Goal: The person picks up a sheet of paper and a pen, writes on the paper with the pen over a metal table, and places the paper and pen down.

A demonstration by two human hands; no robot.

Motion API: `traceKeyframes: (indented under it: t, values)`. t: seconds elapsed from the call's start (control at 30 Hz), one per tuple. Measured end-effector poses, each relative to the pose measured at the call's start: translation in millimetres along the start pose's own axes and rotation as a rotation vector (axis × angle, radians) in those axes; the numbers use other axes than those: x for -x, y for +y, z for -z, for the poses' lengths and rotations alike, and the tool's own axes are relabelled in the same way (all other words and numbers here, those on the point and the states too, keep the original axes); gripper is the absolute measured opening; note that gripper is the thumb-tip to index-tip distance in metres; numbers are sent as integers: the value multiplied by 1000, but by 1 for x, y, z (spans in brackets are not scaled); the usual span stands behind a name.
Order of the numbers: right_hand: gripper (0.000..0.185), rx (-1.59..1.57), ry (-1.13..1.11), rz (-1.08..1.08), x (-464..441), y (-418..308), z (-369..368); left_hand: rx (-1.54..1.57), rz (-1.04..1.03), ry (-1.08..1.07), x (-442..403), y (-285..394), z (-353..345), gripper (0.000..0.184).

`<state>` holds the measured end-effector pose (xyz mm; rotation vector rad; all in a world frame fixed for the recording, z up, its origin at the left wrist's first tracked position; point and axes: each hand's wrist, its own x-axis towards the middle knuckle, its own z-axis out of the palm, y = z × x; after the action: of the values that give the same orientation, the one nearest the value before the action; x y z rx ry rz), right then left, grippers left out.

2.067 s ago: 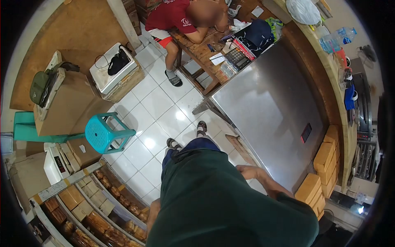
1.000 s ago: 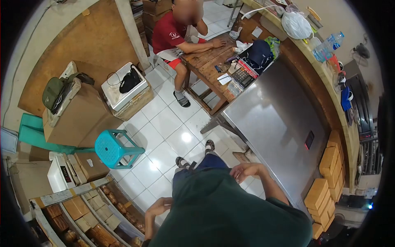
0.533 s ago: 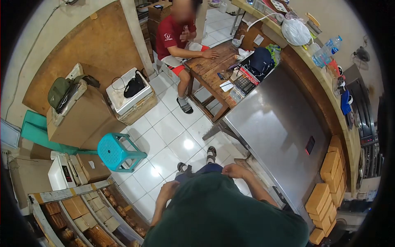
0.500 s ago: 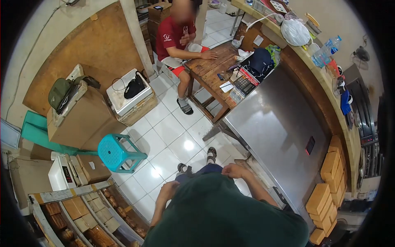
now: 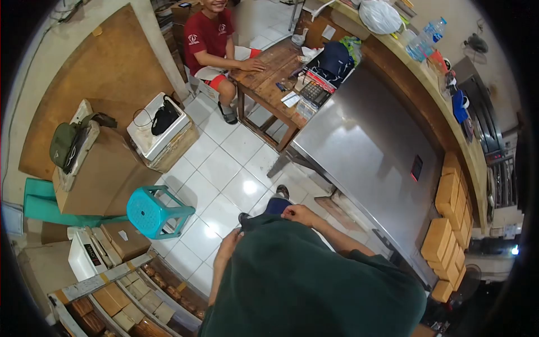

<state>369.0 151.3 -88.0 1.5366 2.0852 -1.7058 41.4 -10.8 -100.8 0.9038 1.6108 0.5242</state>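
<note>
My left hand (image 5: 229, 245) is closed at the left edge of my dark green shirt (image 5: 303, 275), its fingers pinching the hem. On the other side, my right hand (image 5: 300, 214) grips the shirt's front hem between thumb and fingers. The cloth is stretched forward between both hands, over my dark blue shorts (image 5: 276, 206). My fingertips are partly hidden by the fabric. Below, my sandalled feet (image 5: 282, 191) show in part on the white tiles.
A person in a red shirt (image 5: 209, 36) sits at a wooden table (image 5: 264, 84). A metal table (image 5: 365, 140) bearing a phone (image 5: 416, 168) and yellow-brown blocks (image 5: 441, 238) stands right. A teal stool (image 5: 147, 212), foam box (image 5: 149, 137) and bread case (image 5: 101, 275) are left.
The shirt hem is pulled further forward between my hands. My view has shifted, so the room sits further left and up. The seated person's raised hand has come down from the chest.
</note>
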Motion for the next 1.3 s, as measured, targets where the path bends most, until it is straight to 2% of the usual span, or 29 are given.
traceKeyframes:
  t: [0.1,0.23,0.27,0.4,0.47,0.57,0.63,0.67,0.73,0.8,0.9,1.07,1.13,1.17,1.23,1.3]
  values:
    - [19,-120,124,-61,7,-19,-8,174,-37,-4,8,7,-4,35]
    - [17,-62,568,195,17,-56,-2,11,-302,403,15,37,3,31]
    - [17,-59,574,193,18,-61,4,14,-307,398,11,45,7,31]
    - [12,-44,19,381,7,-83,38,6,-298,-133,-9,72,34,27]
    - [12,-124,-195,157,-5,-97,52,-24,-257,-187,-23,88,46,23]
    - [14,-67,-294,225,-49,-96,65,-120,-280,-253,-58,98,75,27]
    - [16,6,-306,256,-79,-108,71,12,-336,-184,-78,113,90,32]
    - [15,-35,-349,198,-91,-123,79,-3,-312,-214,-87,128,99,32]
    - [18,42,-283,271,-120,-135,87,-101,-466,-188,-104,159,118,31]
    - [20,111,-255,281,-148,-158,101,-163,-386,-220,-125,182,142,29]
    - [25,-6,-288,226,-186,-172,118,-281,-194,-237,-153,206,173,24]
    - [30,-134,-222,167,-235,-186,153,-320,-150,-272,-199,232,207,17]
    - [34,-141,36,110,-276,-147,132,-320,-93,-307,-208,248,219,19]
    - [34,-157,37,96,-289,-136,130,-309,-54,-320,-214,259,223,21]
    - [28,-22,279,-154,-311,-108,124,-290,19,-345,-229,275,235,27]
    - [28,140,322,-51,-331,-58,118,-256,12,-307,-256,271,248,31]
